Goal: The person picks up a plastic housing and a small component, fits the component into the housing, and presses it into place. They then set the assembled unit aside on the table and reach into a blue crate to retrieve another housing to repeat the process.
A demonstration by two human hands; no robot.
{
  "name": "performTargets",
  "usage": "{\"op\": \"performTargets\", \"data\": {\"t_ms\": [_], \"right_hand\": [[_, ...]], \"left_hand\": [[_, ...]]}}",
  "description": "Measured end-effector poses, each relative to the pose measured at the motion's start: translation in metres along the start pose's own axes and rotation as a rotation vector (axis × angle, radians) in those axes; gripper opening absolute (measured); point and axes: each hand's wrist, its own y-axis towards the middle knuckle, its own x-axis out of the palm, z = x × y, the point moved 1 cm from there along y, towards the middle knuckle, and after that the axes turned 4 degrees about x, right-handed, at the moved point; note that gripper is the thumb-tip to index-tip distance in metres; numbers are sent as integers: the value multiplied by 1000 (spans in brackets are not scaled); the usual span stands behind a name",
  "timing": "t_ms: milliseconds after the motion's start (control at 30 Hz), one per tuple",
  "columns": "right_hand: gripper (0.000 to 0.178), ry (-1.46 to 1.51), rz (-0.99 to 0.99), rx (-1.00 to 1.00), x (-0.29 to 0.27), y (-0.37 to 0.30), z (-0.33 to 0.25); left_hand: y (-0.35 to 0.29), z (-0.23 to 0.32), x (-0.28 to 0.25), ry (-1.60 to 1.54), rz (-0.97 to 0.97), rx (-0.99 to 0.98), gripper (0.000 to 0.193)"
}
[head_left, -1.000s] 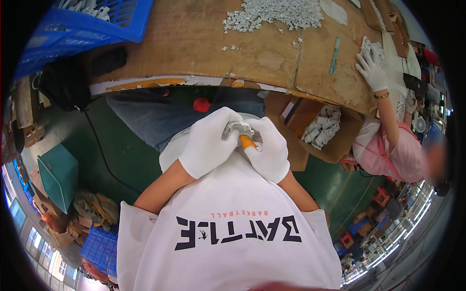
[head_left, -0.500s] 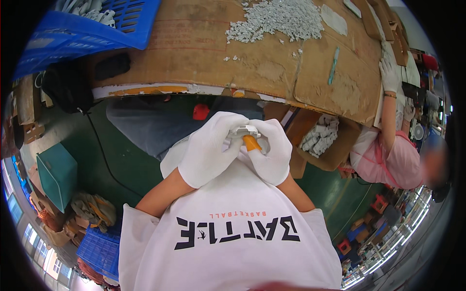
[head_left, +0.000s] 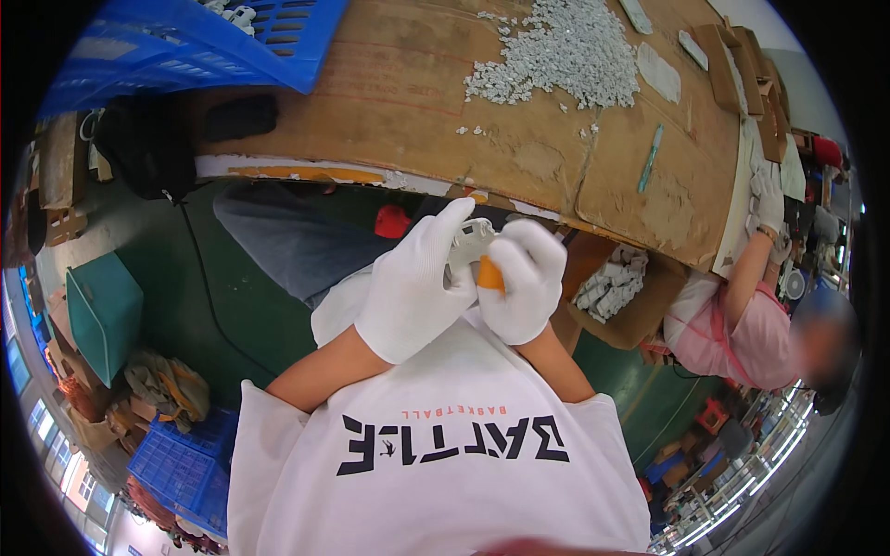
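Both of my hands wear white gloves and meet in front of my shirt. A white moulded plastic part point(head_left: 471, 241) with a notched, curved edge sits between the thumb and fingers of my left hand point(head_left: 408, 292). Close beside it, my right hand point(head_left: 521, 283) is closed around a small orange object point(head_left: 489, 275), perhaps a tool handle. Only its orange end shows; the rest is hidden by the fingers. The right fingertips are slightly blurred and lie against or very near the white part.
A cardboard-covered table point(head_left: 389, 111) bears a heap of small white pieces point(head_left: 565, 56), a teal pen point(head_left: 651, 157) and a blue crate point(head_left: 213, 46). Below its edge, a carton point(head_left: 649, 296) holds white parts. A co-worker in pink point(head_left: 728, 329) sits at the right.
My hands have drawn slightly apart, showing more of the white part. My left index finger has straightened upward, and my right fingers have curled. The view has shifted a little.
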Motion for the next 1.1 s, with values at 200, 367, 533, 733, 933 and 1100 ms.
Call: {"op": "performTargets", "data": {"t_ms": [200,367,533,733,933,1100], "right_hand": [[39,50,-82,-55,-2,-7,0],[40,16,-99,-16,-6,-11,-3],[42,47,-108,44,-8,-12,-4],[45,2,-119,33,-10,-15,1],[45,6,74,-27,-28,-8,11],[49,41,79,-71,-36,-15,14]], "left_hand": [[5,-1,-1,-126,-73,-41,47],[8,2,0,-155,-110,-26,47],[12,5,0,-166,-150,-5,50],[18,8,9,-244,-118,52,45],[42,30,5,-149,-143,62,51],[46,25,-1,-157,-85,63,57]]}}
